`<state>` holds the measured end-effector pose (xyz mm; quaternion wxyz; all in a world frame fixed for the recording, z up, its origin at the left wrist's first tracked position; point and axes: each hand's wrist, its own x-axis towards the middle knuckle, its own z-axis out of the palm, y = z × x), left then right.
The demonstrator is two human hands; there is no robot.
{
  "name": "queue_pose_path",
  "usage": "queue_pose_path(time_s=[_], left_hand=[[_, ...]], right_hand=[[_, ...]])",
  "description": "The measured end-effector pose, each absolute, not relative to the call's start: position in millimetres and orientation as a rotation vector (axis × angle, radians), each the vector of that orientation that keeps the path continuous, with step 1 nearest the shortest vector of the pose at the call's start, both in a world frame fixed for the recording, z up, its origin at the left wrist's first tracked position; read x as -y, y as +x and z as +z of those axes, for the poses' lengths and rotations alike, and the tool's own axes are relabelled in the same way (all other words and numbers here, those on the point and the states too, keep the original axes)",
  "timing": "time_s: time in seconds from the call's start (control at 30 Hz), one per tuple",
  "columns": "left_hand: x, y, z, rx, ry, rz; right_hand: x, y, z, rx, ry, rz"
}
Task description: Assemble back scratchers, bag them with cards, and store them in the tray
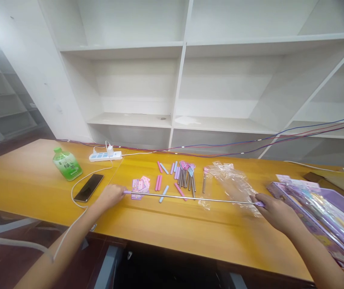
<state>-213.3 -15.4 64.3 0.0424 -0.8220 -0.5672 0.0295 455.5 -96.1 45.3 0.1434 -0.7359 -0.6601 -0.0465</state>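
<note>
My hands are well apart, and a long thin metal rod stretches between them in front of me. My left hand is closed around its lilac end, near the printed cards; my right hand grips the other lilac end, which is partly hidden by my fingers, close to the purple box of wrapped goods. The rod spans the yellow table almost level, its right end slightly nearer me. Beyond its middle lies a bundle of sticks with hand-shaped heads (pink and blue ones), with pink sleeves to their left and clear plastic bags to their right.
</note>
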Motion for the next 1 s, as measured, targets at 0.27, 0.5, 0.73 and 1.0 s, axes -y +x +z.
queue_pose_path(time_s=[0.27, 0.5, 0.73, 1.0], left_hand=[[29, -206, 65, 1.713, -2.555, 0.101], [32, -200, 69, 1.658, -2.558, 0.108], [41, -212, 54, 1.44, -2.629, -0.036], [33, -209, 78, 1.238, -2.404, -0.275]], right_hand=[[103, 470, 46, 1.753, -2.3, 0.05], [106, 470, 43, 1.725, -2.328, 0.055], [106, 482, 28, 1.674, -2.409, 0.088], [102, 462, 40, 1.623, -2.477, 0.047]])
